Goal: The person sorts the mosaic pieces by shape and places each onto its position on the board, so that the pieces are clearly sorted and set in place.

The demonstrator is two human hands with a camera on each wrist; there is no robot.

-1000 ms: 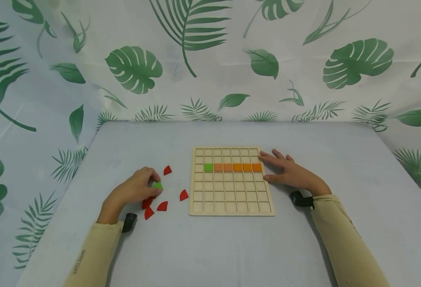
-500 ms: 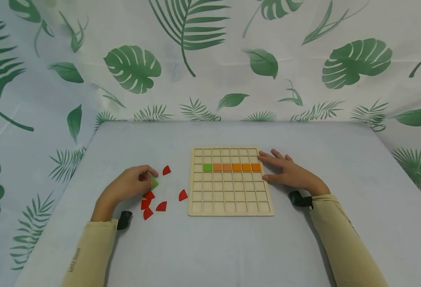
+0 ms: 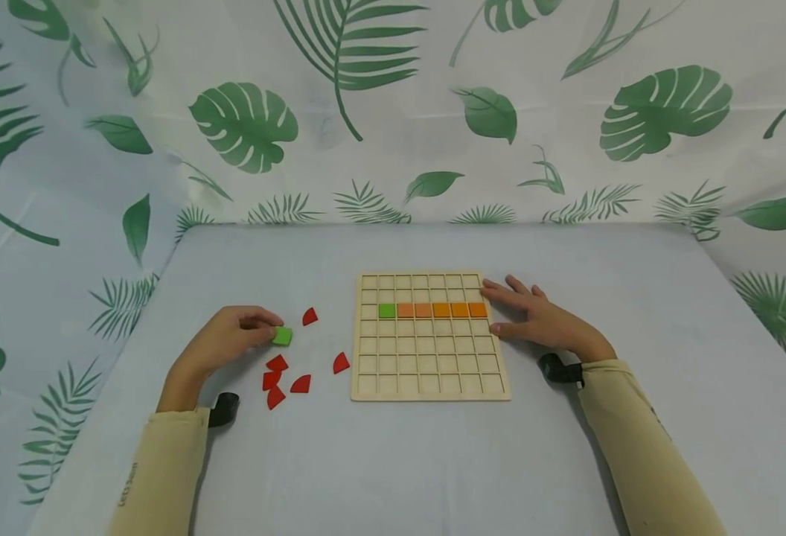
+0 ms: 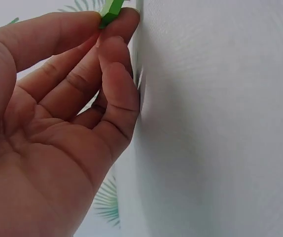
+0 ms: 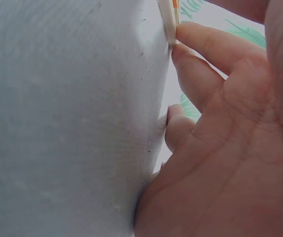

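One green tile (image 3: 283, 337), left of frame centre, pinched in left hand (image 3: 227, 339); right hand (image 3: 542, 320), fingers extended, touches right edge of wooden board (image 3: 428, 364). Tile judged light, stiff, perhaps slippery; best held by opposite edges.

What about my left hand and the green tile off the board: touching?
Touching: left wrist view shows your left hand pinching the green tile, thumb tip against it.

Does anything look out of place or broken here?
I see no obvious damage. The red pieces lie scattered at mixed angles left of the board, some bunched together, which looks untidy beside its neat row of tiles.
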